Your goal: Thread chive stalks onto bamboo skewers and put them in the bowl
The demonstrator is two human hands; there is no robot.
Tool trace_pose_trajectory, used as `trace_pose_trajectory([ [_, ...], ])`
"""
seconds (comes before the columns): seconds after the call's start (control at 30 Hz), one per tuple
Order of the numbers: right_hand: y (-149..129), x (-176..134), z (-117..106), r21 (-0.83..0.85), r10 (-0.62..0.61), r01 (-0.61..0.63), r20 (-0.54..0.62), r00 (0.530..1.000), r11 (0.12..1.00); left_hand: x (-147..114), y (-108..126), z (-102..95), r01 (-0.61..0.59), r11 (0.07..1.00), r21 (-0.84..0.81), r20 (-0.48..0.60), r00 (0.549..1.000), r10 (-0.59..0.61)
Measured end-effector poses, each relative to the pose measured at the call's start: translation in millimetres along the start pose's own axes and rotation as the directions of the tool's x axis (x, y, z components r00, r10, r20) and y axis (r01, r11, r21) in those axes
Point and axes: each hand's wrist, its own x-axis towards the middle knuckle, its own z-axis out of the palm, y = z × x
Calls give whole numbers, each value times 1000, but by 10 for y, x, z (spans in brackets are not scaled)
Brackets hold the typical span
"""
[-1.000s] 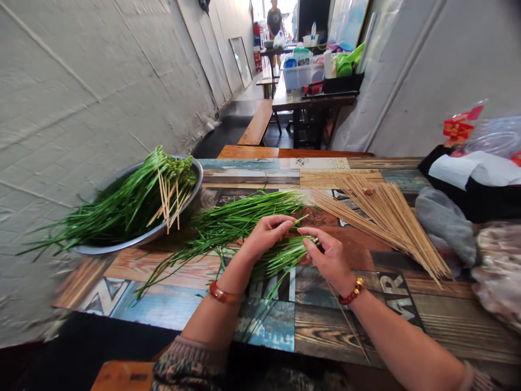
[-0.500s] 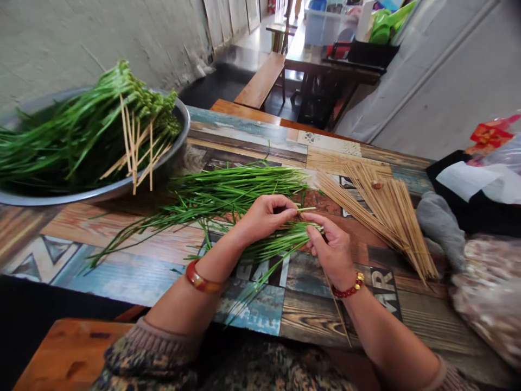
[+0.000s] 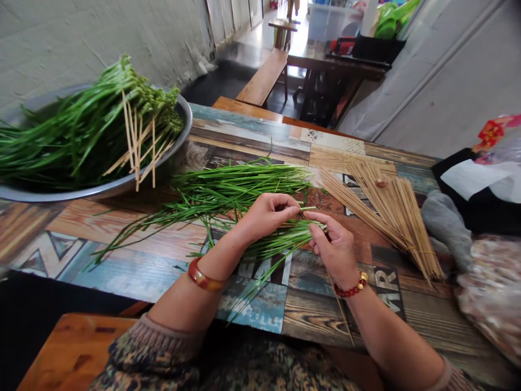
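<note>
My left hand [image 3: 268, 214] pinches a garlic chive stalk [image 3: 308, 208], its pale end pointing right. Close beside it, my right hand [image 3: 337, 247] grips the white ends of a bunch of chives [image 3: 285, 239] together with a thin bamboo skewer [image 3: 345, 317], which slants down below the palm. The skewer's upper end is hidden by the fingers. Just behind both hands lies a loose pile of chives [image 3: 244, 182] on the patterned table [image 3: 317, 309]. Bare bamboo skewers [image 3: 391, 212] are fanned out to the right, a small brown bit on top.
At the left, a metal basin [image 3: 186, 127] holds chives [image 3: 77, 130] threaded on skewers [image 3: 131, 136]. A grey cloth-like lump [image 3: 443, 222] and a clear bag [image 3: 492, 298] of pale pieces stand at the right. Beyond are a bench [image 3: 264, 79] and another table [image 3: 317, 57].
The whole view has shifted slightly, so things appear a little further right. Both hands keep nearly the same pose, the left on the stalk and the right on the bunch and skewer.
</note>
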Motion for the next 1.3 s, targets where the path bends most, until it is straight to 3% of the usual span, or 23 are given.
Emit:
trace_pose_trajectory([
  [0.9,-11,6,2,-80,-52,51,-6,999,995,-17,18,12,18,1000,2,21,1000,-18],
  [1.13,-12,10,5,-82,-77,75,-15,997,994,-19,15,15,-8,1000,8,16,1000,7],
  [1.3,-11,8,10,-93,-85,83,-17,996,992,-16,15,24,-97,991,90,-8,995,98],
])
